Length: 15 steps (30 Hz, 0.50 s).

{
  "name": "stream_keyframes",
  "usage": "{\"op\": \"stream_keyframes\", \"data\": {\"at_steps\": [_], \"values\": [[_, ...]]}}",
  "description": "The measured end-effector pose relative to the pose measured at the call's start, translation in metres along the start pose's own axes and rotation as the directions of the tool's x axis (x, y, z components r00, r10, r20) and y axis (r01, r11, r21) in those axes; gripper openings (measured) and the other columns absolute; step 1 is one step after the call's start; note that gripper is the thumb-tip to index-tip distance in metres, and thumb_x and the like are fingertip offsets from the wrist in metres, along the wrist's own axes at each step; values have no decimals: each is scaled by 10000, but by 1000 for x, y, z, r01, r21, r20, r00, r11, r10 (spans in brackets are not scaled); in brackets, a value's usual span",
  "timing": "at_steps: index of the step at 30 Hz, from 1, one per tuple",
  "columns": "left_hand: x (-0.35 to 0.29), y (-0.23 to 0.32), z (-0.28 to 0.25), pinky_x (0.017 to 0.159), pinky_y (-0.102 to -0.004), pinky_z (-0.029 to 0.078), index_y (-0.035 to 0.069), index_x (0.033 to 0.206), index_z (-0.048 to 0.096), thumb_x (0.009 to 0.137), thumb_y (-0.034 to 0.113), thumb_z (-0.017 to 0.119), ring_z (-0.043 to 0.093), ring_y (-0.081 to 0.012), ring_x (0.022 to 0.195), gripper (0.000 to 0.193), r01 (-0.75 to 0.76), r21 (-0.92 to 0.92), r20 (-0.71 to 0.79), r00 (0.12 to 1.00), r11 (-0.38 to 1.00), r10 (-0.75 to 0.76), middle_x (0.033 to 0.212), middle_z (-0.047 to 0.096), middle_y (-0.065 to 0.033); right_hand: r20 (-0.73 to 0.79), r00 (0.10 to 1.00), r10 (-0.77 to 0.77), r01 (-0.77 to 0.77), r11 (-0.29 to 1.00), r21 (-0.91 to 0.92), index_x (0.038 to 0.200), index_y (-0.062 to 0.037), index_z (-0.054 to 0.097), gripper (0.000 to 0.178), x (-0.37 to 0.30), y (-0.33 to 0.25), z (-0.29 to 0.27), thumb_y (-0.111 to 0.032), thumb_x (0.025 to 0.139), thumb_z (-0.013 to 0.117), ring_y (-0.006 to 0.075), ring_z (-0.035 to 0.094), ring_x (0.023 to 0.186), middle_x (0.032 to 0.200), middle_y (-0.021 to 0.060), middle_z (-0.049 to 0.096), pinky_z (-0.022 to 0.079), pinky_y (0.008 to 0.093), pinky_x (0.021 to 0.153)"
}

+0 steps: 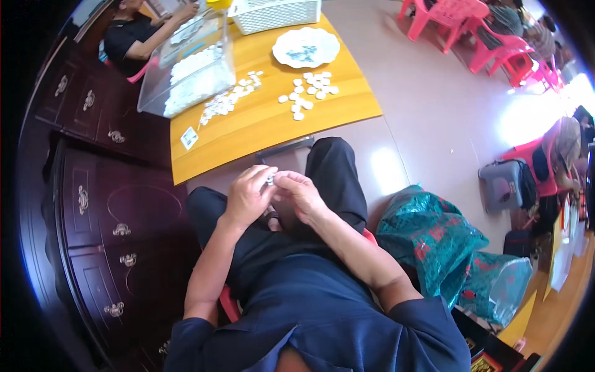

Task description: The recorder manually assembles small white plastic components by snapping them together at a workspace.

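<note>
Over my lap, just short of the table edge, my left hand [249, 193] and my right hand [300, 193] meet with their fingertips pinched together. Between them is a small whitish piece [270, 180], mostly covered by the fingers, so its kind does not show. On the yellow wooden table [248, 141] lie two loose groups of small white pieces: a dense strip [224, 104] beside the clear bin and a scattered cluster [306, 93] to its right. A small square card [189, 138] with a dark picture rests near the left corner.
A clear plastic bin [144, 93] full of white pieces stands at the table's left. Behind are a scalloped white plate [284, 57] and a white basket [276, 17]. Dark cabinets [124, 204] flank my left; a green patterned bag [427, 235] lies right. Another person [127, 40] sits beyond the bin.
</note>
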<state>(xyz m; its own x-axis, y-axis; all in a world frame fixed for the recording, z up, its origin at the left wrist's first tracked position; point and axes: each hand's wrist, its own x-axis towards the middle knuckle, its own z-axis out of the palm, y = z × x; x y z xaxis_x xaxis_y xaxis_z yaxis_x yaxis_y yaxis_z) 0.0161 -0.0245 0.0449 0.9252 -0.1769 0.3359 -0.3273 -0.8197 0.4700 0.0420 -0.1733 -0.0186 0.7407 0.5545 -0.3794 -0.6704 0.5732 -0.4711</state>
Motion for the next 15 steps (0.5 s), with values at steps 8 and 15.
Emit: {"op": "stream_keyframes", "data": {"at_steps": [8, 15], "values": [[9, -1, 8, 812, -400, 551, 37, 1055, 695, 779, 71, 746, 679, -335, 933, 282, -37, -16, 51, 998, 999, 38, 1014, 703, -134, -66, 998, 7, -11, 999, -52, 958, -79, 719, 77, 0, -4, -10, -147, 941, 686, 58, 597, 697, 823, -15, 682, 491, 195, 662], [7, -8, 2, 819, -382, 557, 35, 1074, 701, 783, 94, 749, 690, -323, 941, 301, -5, -117, 45, 999, 993, 11, 1019, 707, -132, -47, 996, -72, 70, 996, -52, 943, -50, 724, 84, 1, 1, -2, -128, 915, 707, 73, 579, 691, 816, 16, 686, 477, 219, 649]]}}
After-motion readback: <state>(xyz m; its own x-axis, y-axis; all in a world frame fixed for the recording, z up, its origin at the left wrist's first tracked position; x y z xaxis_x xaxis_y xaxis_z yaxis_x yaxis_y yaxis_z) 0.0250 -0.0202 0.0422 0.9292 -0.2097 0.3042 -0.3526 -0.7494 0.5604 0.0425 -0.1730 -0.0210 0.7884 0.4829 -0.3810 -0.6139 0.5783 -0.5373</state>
